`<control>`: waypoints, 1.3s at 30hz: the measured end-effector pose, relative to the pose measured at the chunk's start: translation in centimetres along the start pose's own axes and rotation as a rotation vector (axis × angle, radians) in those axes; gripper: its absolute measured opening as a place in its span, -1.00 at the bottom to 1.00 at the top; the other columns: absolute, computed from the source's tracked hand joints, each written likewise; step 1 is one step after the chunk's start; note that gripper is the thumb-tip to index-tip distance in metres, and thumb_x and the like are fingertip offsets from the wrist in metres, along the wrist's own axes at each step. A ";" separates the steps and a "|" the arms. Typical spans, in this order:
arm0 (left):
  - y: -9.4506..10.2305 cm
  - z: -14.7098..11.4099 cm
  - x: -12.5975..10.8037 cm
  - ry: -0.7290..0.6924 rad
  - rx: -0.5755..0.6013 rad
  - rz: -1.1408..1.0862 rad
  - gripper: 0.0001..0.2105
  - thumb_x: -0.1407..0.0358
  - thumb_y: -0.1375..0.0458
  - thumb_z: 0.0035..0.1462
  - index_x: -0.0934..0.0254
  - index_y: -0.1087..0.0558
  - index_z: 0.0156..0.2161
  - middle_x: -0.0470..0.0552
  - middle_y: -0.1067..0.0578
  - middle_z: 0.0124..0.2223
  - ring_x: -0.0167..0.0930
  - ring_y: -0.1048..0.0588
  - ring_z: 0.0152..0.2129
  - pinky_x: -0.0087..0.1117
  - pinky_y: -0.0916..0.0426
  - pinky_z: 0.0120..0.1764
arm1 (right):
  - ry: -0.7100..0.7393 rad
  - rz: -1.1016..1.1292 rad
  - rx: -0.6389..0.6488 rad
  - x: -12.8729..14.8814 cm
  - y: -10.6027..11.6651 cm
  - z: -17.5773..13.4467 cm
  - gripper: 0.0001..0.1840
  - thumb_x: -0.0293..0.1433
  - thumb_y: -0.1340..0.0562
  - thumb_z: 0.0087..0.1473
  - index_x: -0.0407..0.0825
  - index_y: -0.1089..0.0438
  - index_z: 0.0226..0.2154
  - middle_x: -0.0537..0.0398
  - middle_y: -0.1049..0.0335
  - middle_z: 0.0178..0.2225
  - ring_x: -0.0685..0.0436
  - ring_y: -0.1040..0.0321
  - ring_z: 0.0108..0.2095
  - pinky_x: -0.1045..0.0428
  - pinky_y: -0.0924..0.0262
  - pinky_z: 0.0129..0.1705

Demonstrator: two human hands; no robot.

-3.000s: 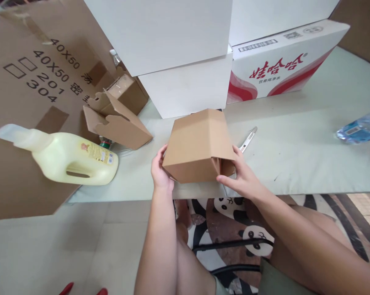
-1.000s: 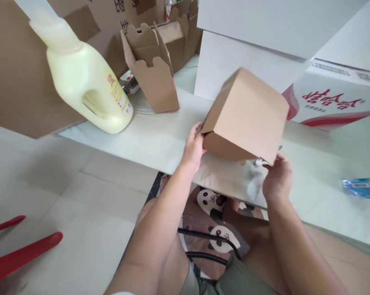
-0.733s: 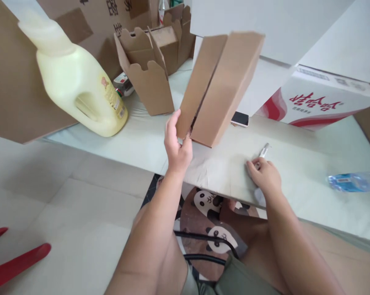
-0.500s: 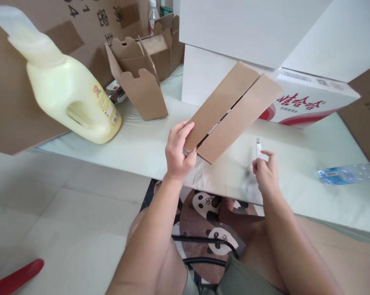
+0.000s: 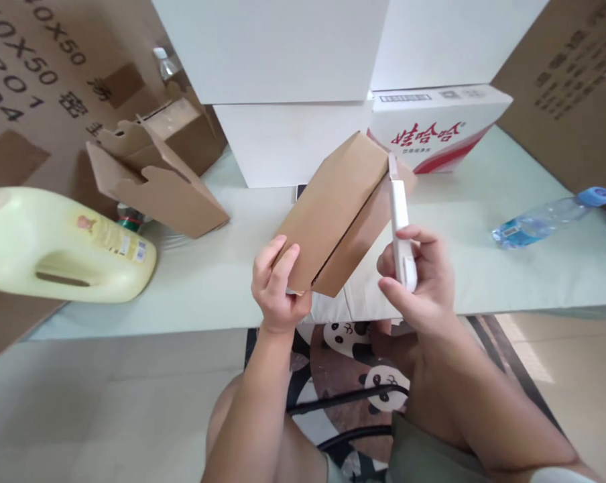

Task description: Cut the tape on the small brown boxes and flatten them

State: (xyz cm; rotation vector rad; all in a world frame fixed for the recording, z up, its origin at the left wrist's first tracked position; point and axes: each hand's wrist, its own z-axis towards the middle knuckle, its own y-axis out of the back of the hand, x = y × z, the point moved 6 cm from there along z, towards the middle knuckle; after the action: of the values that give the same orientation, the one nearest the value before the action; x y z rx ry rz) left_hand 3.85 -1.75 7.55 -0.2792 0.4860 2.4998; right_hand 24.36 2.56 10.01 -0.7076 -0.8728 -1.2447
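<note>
A brown cardboard box (image 5: pixel 328 208) is held tilted over the table, with a dark seam running along its upper side between two flaps. My left hand (image 5: pixel 280 285) grips its near left end, thumb below and fingers on top. In my right hand (image 5: pixel 418 275) is a white utility knife (image 5: pixel 401 228), pointing away from me with its blade out. The blade tip appears at the far end of the seam; whether it touches the cardboard I cannot tell.
White cartons (image 5: pixel 283 54) stand at the back of the cloth-covered table (image 5: pixel 464 282). Left are a yellow detergent jug (image 5: pixel 102 248) and an open cardboard carrier (image 5: pixel 167 201). A plastic water bottle (image 5: pixel 544 218) lies right. Large brown cartons (image 5: pixel 569 87) flank both sides.
My right hand has lifted the utility knife from low over the table up to the box's far end. The box has turned in my left hand. The whole view has shifted rightward.
</note>
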 end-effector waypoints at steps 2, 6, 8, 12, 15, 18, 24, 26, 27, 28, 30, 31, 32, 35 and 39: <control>-0.2 0.1 -0.2 -0.009 -0.004 0.002 -0.55 0.22 -0.14 0.17 0.13 -0.40 0.18 0.14 -0.48 0.11 -0.19 -0.50 0.01 -0.13 -0.39 0.06 | -0.010 -0.027 -0.006 -0.3 0.3 0.1 -0.54 -0.41 -0.36 0.04 0.13 -0.21 -0.04 0.35 -0.17 -0.55 0.05 -0.08 -0.61 0.11 -0.03 -0.58; -0.6 0.0 -0.2 0.009 0.012 0.074 -0.57 0.21 -0.16 0.15 0.17 -0.42 0.13 0.16 -0.48 0.11 -0.17 -0.51 0.01 -0.09 -0.38 0.08 | 0.044 0.070 -0.060 -0.2 1.3 -0.2 -0.64 -0.35 -0.31 0.14 0.12 -0.22 -0.05 0.31 -0.30 -0.53 0.05 -0.15 -0.61 0.12 -0.05 -0.60; -0.8 -0.2 -0.3 0.010 -0.002 0.106 -0.60 0.22 -0.17 0.14 0.18 -0.43 0.10 0.17 -0.49 0.08 -0.17 -0.52 0.01 -0.09 -0.39 0.08 | 0.079 0.154 -0.069 -0.1 1.5 -0.6 -0.70 -0.24 -0.26 0.20 0.12 -0.24 -0.04 0.27 -0.33 -0.51 0.02 -0.22 -0.59 0.11 -0.08 -0.60; -1.1 -0.4 -0.7 -0.004 -0.030 0.148 -0.63 0.21 -0.19 0.14 0.20 -0.44 0.06 0.20 -0.51 0.06 -0.18 -0.54 -0.02 -0.08 -0.42 0.05 | 0.040 0.106 -0.104 -0.3 1.5 -0.9 -0.77 -0.17 -0.13 0.30 0.10 -0.27 -0.06 0.27 -0.30 -0.55 0.02 -0.25 -0.61 0.08 -0.15 -0.58; -1.1 -0.5 -0.8 0.007 -0.029 0.146 -0.62 0.17 -0.17 0.16 0.20 -0.44 0.08 0.21 -0.51 0.07 -0.18 -0.53 -0.02 -0.06 -0.41 0.05 | 0.049 0.081 -0.033 0.1 0.6 -0.7 -0.67 -0.23 -0.27 0.20 0.09 -0.21 -0.03 0.26 -0.39 -0.49 0.02 -0.32 -0.57 0.09 -0.24 -0.54; -1.1 -0.4 -0.8 0.018 -0.015 0.153 -0.61 0.18 -0.17 0.16 0.21 -0.43 0.09 0.22 -0.50 0.07 -0.17 -0.52 -0.01 -0.05 -0.39 0.06 | 0.085 0.069 0.070 0.4 -0.3 -0.6 -0.53 -0.34 -0.34 0.13 0.12 -0.12 -0.01 0.19 -0.53 -0.34 -0.02 -0.50 -0.41 0.07 -0.39 -0.39; -1.3 -0.4 -0.9 -0.002 -0.026 0.091 -0.54 0.30 -0.19 0.13 0.13 -0.39 0.17 0.17 -0.46 0.11 -0.20 -0.50 0.00 -0.07 -0.36 0.08 | 0.091 -0.404 -0.254 0.6 2.8 0.0 -0.76 -0.14 -0.27 0.23 0.10 -0.28 -0.16 0.24 -0.40 -0.53 0.01 -0.33 -0.59 0.07 -0.17 -0.52; -1.4 -0.4 -0.8 -0.001 -0.029 0.083 -0.53 0.30 -0.18 0.14 0.13 -0.39 0.18 0.16 -0.45 0.11 -0.20 -0.49 0.01 -0.05 -0.35 0.10 | 0.137 -0.474 -0.326 1.3 3.9 0.2 -0.72 -0.07 -0.17 0.29 0.09 -0.35 -0.15 0.17 -0.41 -0.48 -0.02 -0.35 -0.53 0.03 -0.21 -0.44; -1.4 -0.4 -0.8 0.001 -0.030 0.089 -0.54 0.29 -0.19 0.14 0.13 -0.39 0.18 0.17 -0.45 0.11 -0.19 -0.49 0.01 -0.04 -0.34 0.10 | 0.164 -0.473 -0.352 1.7 4.3 0.2 -0.68 -0.03 -0.13 0.30 0.09 -0.38 -0.16 0.15 -0.41 -0.47 -0.03 -0.35 -0.51 0.01 -0.22 -0.42; -1.4 -0.5 -0.8 0.006 -0.027 0.095 -0.54 0.27 -0.19 0.14 0.14 -0.39 0.17 0.17 -0.45 0.11 -0.19 -0.49 0.01 -0.04 -0.34 0.11 | 0.183 -0.457 -0.373 1.9 4.6 0.1 -0.63 0.00 -0.10 0.31 0.09 -0.39 -0.19 0.14 -0.39 -0.47 -0.04 -0.34 -0.51 0.00 -0.23 -0.41; -1.4 -0.5 -0.7 0.009 -0.021 0.095 -0.56 0.25 -0.20 0.15 0.15 -0.40 0.15 0.18 -0.46 0.10 -0.18 -0.49 0.01 -0.03 -0.33 0.11 | 0.193 -0.403 -0.400 2.1 4.6 -0.3 -0.58 0.07 -0.10 0.28 0.10 -0.39 -0.27 0.16 -0.33 -0.54 -0.04 -0.29 -0.57 0.00 -0.21 -0.48; -1.4 -0.5 -0.8 0.005 -0.016 0.086 -0.57 0.24 -0.20 0.15 0.16 -0.40 0.15 0.19 -0.46 0.11 -0.17 -0.49 0.02 -0.04 -0.33 0.11 | 0.183 -0.381 -0.403 2.0 4.4 -0.6 -0.59 0.08 -0.11 0.26 0.11 -0.37 -0.29 0.18 -0.30 -0.58 -0.04 -0.27 -0.60 0.01 -0.20 -0.52; -1.4 -0.6 -0.8 -0.003 -0.010 0.074 -0.57 0.23 -0.21 0.15 0.16 -0.41 0.14 0.19 -0.46 0.11 -0.17 -0.49 0.02 -0.04 -0.33 0.11 | 0.167 -0.370 -0.394 1.8 4.1 -0.8 -0.61 0.06 -0.14 0.25 0.12 -0.36 -0.29 0.20 -0.29 -0.60 -0.04 -0.27 -0.62 0.02 -0.19 -0.55; -1.5 -0.5 -1.2 -0.036 -0.010 0.057 -0.56 0.24 -0.23 0.15 0.19 -0.41 0.14 0.20 -0.47 0.12 -0.17 -0.49 0.03 -0.05 -0.33 0.11 | 0.203 -0.345 -0.372 1.6 3.1 -1.1 -0.74 -0.07 -0.19 0.28 0.11 -0.32 -0.25 0.24 -0.35 -0.57 -0.01 -0.33 -0.62 0.05 -0.20 -0.57; -1.5 -0.5 -1.7 -0.072 -0.016 0.078 -0.56 0.28 -0.22 0.15 0.20 -0.40 0.15 0.20 -0.48 0.12 -0.20 -0.51 0.01 -0.10 -0.36 0.09 | 0.315 -0.246 -0.406 1.7 3.1 -1.0 -0.84 -0.20 -0.24 0.27 0.11 -0.29 -0.18 0.26 -0.43 -0.48 0.03 -0.36 -0.61 0.07 -0.27 -0.56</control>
State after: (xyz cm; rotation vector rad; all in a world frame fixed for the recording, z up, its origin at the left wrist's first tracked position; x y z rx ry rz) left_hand 6.12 -1.59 7.21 -0.1787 0.4561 2.5802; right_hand 27.69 1.48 10.98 -0.7090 -0.4570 -1.7288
